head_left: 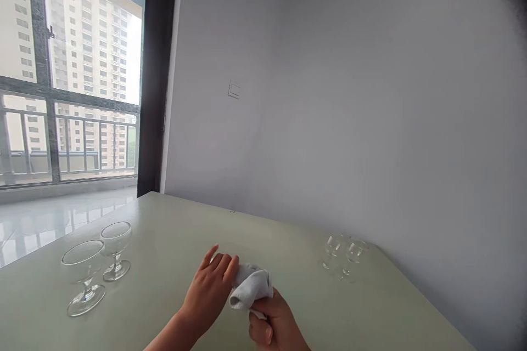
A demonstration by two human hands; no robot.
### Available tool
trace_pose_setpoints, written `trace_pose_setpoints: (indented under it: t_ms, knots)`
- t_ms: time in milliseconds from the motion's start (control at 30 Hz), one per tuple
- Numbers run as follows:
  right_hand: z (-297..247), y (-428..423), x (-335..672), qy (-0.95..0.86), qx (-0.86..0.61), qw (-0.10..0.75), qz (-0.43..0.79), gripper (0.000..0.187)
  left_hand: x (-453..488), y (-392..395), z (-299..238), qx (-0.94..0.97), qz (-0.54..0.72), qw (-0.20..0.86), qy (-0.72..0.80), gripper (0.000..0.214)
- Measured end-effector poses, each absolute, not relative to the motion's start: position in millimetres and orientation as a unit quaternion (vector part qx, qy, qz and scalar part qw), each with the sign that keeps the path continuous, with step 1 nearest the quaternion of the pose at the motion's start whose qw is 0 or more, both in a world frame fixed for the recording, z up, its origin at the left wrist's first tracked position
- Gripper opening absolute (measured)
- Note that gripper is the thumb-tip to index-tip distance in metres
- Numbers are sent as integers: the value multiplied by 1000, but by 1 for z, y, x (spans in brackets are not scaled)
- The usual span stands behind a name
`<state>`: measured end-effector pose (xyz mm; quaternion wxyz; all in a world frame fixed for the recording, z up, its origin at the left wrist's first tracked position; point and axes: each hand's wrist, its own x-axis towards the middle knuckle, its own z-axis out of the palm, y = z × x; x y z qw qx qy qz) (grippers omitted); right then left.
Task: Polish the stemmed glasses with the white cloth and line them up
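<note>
My right hand is closed around a bunched white cloth low in the middle of the view, above the pale green table. My left hand rests against the left side of the cloth, fingers held together and curved over something I cannot make out beneath them. Two stemmed glass bowls stand to the left of my hands. Two smaller clear stemmed glasses stand to the right, near the wall.
A plain grey wall runs along the table's far edge. At left a large window with a railing shows tall buildings, and glossy floor lies beyond the table's left edge.
</note>
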<state>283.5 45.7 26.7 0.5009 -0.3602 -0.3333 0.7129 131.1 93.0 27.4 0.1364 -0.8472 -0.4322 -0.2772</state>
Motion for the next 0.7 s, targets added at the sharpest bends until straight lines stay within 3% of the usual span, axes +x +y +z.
trace_pose_setpoints:
  t_ms: [100,333,433,533,600,700]
  knots:
    - [26,42,286,-421,-404,459,670,14,130,93,27,-854,-227,70,-464,23]
    - [26,40,319,-603,-485,407,485,26,124,90,33,-874,-180,12,-451,30]
    - [39,44,313,-547,-445,436,558,18,127,88,35,-853,-259,106,-441,42]
    - [53,42,295,-367,-373,511,682,12,130,87,35,-809,-363,240,-396,40]
    - [56,38,284,-296,-350,514,725,12,129,87,32,-800,-386,260,-379,34]
    - [53,31,275,-342,-378,483,712,14,127,90,26,-820,-372,225,-372,24]
